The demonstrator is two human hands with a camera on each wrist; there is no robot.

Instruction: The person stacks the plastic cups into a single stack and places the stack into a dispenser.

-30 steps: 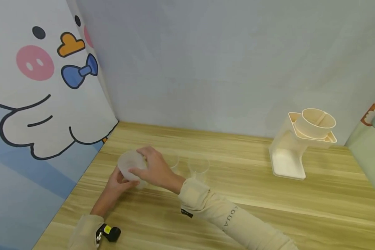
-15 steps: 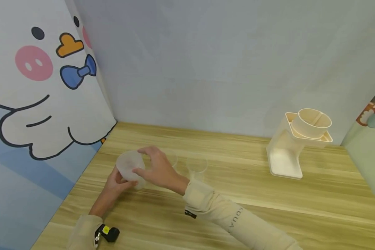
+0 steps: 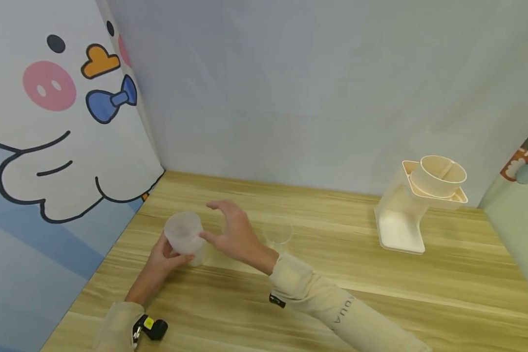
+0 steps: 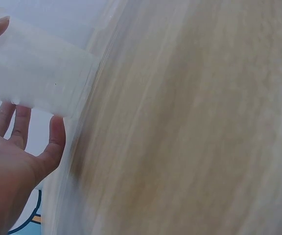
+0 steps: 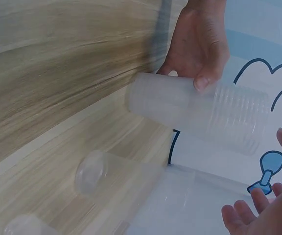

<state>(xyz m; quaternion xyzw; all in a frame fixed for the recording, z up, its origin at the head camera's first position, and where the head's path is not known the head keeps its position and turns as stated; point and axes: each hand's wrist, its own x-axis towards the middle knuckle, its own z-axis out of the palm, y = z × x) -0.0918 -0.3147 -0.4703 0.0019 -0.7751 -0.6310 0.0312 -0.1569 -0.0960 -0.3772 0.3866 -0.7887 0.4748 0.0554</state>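
Note:
A stack of translucent plastic cups [image 3: 183, 230] stands upright on the table at the left, with ridged rims nested together at its top in the right wrist view. My left hand [image 3: 161, 259] grips the stack's lower side, thumb in front and fingers round the back. In the left wrist view, the fingers of that hand [image 4: 21, 152] curve against the cup wall. Just right of the rim is my right hand [image 3: 239, 237], fingers and thumb spread with nothing between them. A gap separates that hand [image 5: 266, 213] from the stack [image 5: 195, 110] in the right wrist view.
One clear cup [image 3: 278, 234] stands right of the right hand. Another clear cup [image 5: 116, 174] shows beside the stack in the right wrist view; the hand hides it from the head. A cream dripper stand [image 3: 400, 220] carrying a round cup-like part [image 3: 437, 183] is at the back right.
My right hand has drawn off the stack's rim and shifted right, its fingers opening wider. My left hand keeps its grip, and the stack has barely moved.

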